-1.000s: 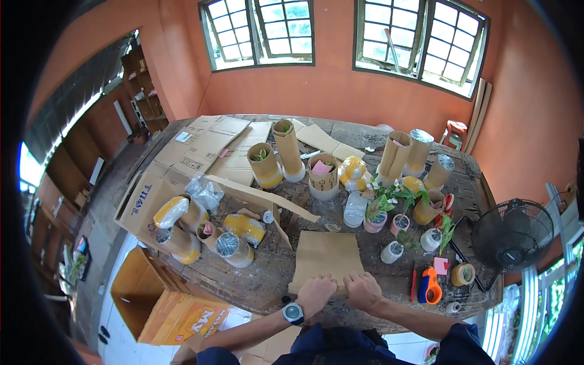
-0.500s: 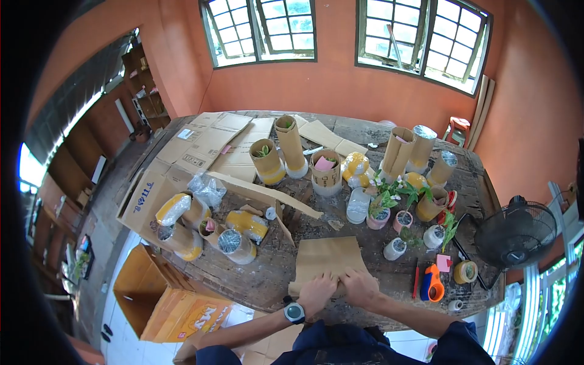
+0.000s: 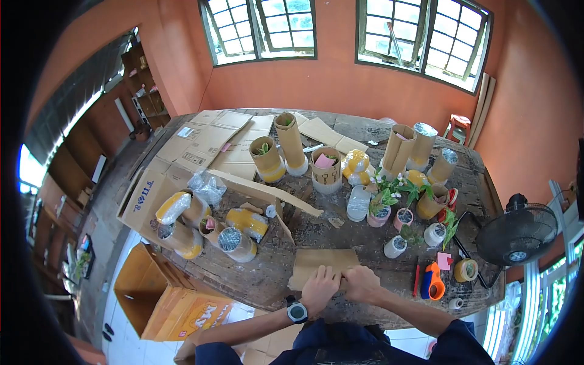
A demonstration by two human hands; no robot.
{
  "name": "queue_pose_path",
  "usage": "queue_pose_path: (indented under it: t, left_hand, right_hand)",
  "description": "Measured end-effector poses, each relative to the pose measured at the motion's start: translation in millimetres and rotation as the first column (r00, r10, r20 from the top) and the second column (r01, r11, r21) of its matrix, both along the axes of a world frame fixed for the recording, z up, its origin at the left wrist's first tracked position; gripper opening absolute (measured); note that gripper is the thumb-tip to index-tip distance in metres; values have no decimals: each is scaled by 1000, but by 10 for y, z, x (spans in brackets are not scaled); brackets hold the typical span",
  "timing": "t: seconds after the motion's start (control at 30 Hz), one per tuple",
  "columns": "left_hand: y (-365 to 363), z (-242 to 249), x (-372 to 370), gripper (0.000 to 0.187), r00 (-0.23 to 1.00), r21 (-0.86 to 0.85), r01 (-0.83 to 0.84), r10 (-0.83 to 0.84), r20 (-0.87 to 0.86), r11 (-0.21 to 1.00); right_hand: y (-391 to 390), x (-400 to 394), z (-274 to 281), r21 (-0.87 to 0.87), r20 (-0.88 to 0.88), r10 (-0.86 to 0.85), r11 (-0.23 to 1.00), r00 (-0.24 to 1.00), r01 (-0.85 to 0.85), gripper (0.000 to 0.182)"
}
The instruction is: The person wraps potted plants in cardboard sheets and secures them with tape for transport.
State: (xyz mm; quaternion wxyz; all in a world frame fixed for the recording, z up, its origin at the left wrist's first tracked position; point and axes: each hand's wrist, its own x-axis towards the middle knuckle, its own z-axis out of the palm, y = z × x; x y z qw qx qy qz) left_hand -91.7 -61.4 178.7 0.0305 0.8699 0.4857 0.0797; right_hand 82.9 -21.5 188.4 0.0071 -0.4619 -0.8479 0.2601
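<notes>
A brown cardboard piece (image 3: 322,260) lies at the table's front edge, its near side curled under both hands. My left hand (image 3: 321,287), with a watch on the wrist, has its fingers bent over the rolled edge. Close on its right, my right hand (image 3: 360,285) grips the same edge with curled fingers. Right of the hands lie a red pen (image 3: 417,278), a blue and orange tape dispenser (image 3: 434,282) and a pink note pad (image 3: 444,261).
Cardboard tubes and wrapped bundles (image 3: 240,245) stand on the left. Potted plants (image 3: 379,213) and more tubes stand at the right and back. A black fan (image 3: 516,234) is at the right edge. An open carton (image 3: 182,307) sits on the floor at left.
The cardboard piece has been rolled further away from the body, so less of its flat part shows. Both hands have moved slightly forward with the rolled edge.
</notes>
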Motion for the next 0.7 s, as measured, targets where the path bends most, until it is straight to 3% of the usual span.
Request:
queue_pose_path:
  t: [0.03,0.1,0.2,0.3,0.43,0.53,0.6,0.63,0.7]
  left_hand:
    - [-9,11,-4,31,998,32,17,-15,-54,999]
    - [18,-36,-28,27,1000,-83,17,-19,-25,996]
    - [115,6,-113,26,1000,-248,13,-16,-9,969]
    - [170,115,-114,18,1000,-275,4,-9,-19,961]
    - [159,122,-134,14,999,-337,-43,42,-11,941]
    - [169,193,-97,26,996,-408,-80,85,-4,910]
    - [108,116,-129,29,998,-181,-15,27,64,983]
    - [87,86,-128,31,995,-60,13,-7,96,998]
    - [18,198,-71,34,998,19,-53,54,-24,998]
  right_hand:
    - [26,-5,83,-46,36,41,998,999,-39,31]
    - [52,-42,193,-144,100,127,983,987,-112,24]
    - [-171,-104,18,351,71,73,932,995,-94,30]
    - [-215,-127,-176,517,78,46,852,996,-80,33]
    - [-155,-144,-29,454,119,87,881,989,-132,39]
    - [-100,-156,-66,364,146,80,922,986,-128,34]
    - [-26,-158,-21,286,136,42,955,990,-80,28]
    - [18,-195,193,138,204,29,989,979,-58,27]
    - [52,-274,740,-156,340,27,987,940,28,24]
